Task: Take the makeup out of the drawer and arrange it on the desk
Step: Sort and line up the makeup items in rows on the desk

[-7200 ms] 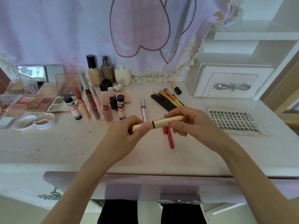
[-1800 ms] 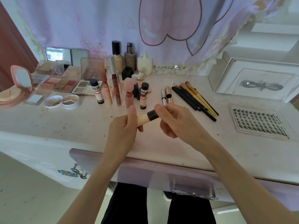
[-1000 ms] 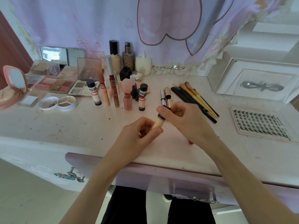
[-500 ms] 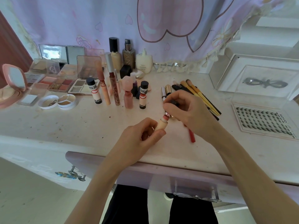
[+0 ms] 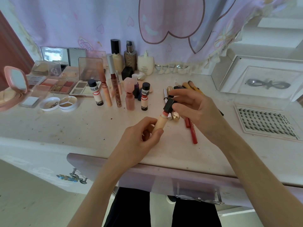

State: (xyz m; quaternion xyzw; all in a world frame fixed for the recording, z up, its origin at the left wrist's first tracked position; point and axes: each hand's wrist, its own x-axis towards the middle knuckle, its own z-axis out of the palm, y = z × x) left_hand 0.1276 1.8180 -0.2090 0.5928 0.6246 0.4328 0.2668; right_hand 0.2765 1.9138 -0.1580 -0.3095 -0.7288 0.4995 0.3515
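Lifting black cap [image 5: 169, 105] off beige tube [image 5: 160, 123], joined a second ago: right hand [image 5: 195, 110] pinching cap, left hand [image 5: 142, 136] gripping tube; probably checking contents before placing on surface [image 5: 65, 128]

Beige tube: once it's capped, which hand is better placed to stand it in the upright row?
Probably left. The left hand already grips the beige tube by its body, nearer the upright row; the right hand only pinches the black cap.
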